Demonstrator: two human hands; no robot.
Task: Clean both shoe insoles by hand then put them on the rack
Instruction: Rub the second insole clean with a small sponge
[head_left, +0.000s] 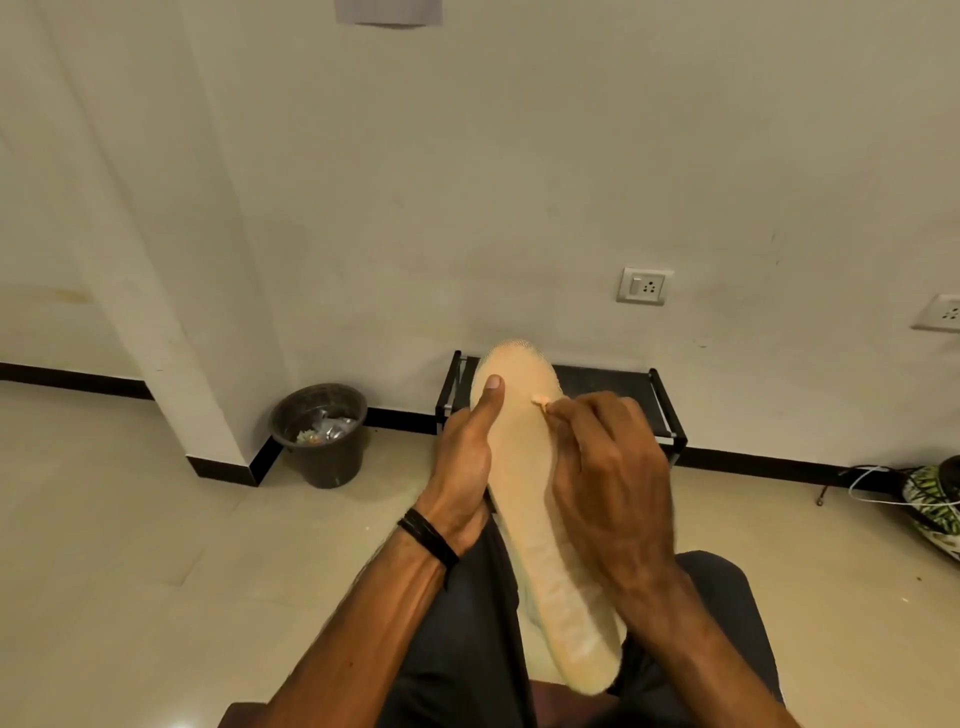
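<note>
Insole (524, 467) held over lap, toe toward 12 o'clock, in front of rack (613, 387). Left hand (465, 457) gripped its edge, thumb pressed on top. Right hand (608, 467) pinched small pale scrap (539, 399) at 1 o'clock. Risk: hard picking could tear foam; scrap could drop on floor, missing bin (319, 434) at 9 o'clock.

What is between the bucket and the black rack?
In the head view, only bare floor and the black skirting along the wall lie between the bucket and the rack.
</note>
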